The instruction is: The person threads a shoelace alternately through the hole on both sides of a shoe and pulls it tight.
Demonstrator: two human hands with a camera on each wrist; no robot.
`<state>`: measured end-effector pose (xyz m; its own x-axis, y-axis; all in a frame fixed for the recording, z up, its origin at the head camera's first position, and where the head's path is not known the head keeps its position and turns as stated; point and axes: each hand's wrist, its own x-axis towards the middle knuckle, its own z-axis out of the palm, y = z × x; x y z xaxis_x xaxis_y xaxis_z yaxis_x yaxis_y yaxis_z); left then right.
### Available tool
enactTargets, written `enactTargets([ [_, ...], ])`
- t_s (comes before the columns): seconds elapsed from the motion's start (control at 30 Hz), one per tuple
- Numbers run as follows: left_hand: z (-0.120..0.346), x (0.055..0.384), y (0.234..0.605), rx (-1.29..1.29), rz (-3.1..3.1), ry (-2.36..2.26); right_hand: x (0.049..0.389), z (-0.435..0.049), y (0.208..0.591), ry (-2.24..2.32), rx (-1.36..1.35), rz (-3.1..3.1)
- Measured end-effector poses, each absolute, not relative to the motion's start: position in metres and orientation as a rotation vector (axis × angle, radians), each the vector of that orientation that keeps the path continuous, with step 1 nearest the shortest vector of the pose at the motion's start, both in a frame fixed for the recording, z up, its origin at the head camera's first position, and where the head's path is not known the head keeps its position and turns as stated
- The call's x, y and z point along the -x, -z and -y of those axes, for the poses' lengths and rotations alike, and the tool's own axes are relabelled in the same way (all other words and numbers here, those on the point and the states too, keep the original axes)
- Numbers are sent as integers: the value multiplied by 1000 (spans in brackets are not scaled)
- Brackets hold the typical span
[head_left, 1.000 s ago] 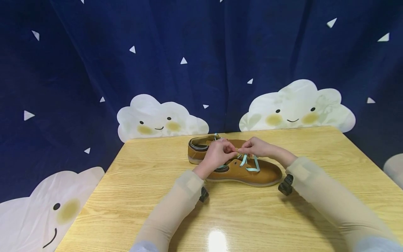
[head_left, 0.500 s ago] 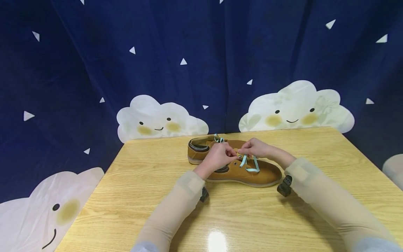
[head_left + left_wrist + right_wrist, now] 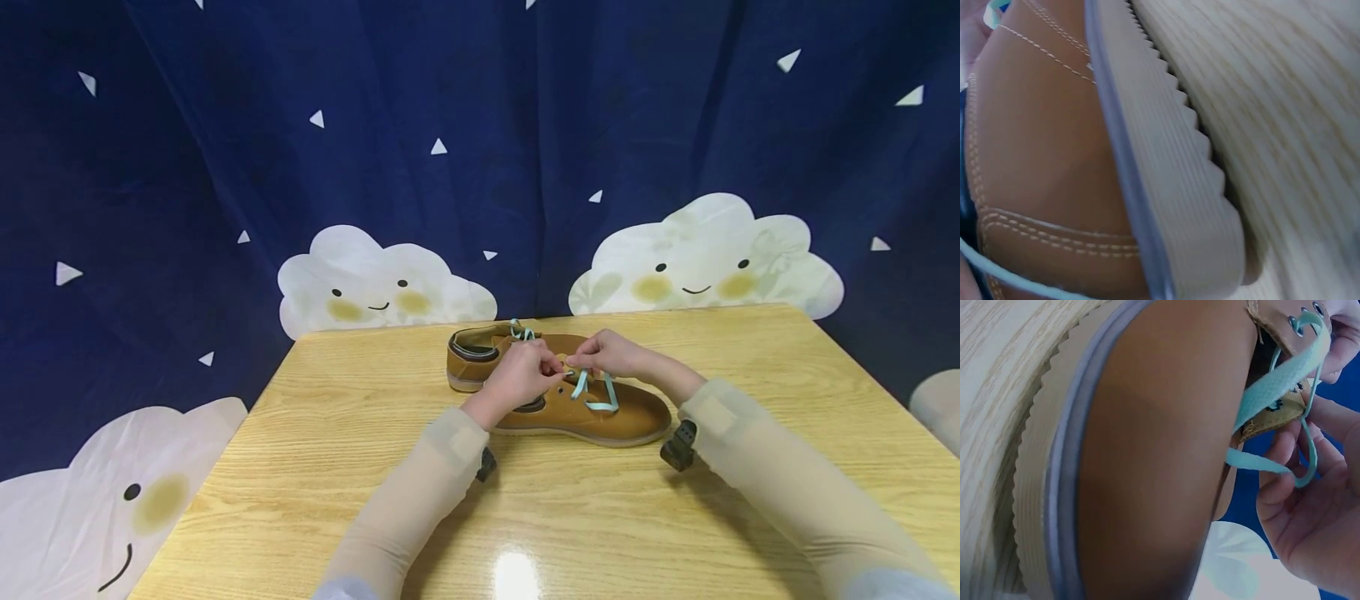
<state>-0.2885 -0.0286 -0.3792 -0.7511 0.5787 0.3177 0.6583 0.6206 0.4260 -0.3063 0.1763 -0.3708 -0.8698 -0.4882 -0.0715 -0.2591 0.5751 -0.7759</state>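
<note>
A brown leather shoe (image 3: pixel 622 412) with a pale sole lies on the wooden table, toe to the right. Its mint-green shoelace (image 3: pixel 603 406) runs loosely through the front eyelets and loops over the toe side. At the near row of eyelets my left hand (image 3: pixel 521 371) pinches the lace between thumb and index finger. My right hand (image 3: pixel 611 354) pinches the far eyelet flap (image 3: pixel 1279 419), its thumb and fingers on either side of the leather. In the left wrist view a strand of shoelace (image 3: pixel 1022 284) crosses the shoe's heel part; most of that hand is hidden there.
A second brown shoe (image 3: pixel 468 362) with mint lace stands just behind, partly covered by the first shoe and my left hand. The wooden table (image 3: pixel 337 417) ends at a dark blue curtain (image 3: pixel 450 167) with cloud prints.
My left fingertips have come slightly down and nearer to the near-side eyelets, uncovering the second shoe's lace. My right hand has stayed nearly in place at the flap.
</note>
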Motion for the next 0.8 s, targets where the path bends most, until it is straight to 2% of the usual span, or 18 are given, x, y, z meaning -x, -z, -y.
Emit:
enactTargets([
  [0.4,46,276,364,1153,2636,312,302,-175,363,1082,804,-2689],
  [0.8,105,264,365,1103,2384,385,297,-175,364,1017,806,-2753],
])
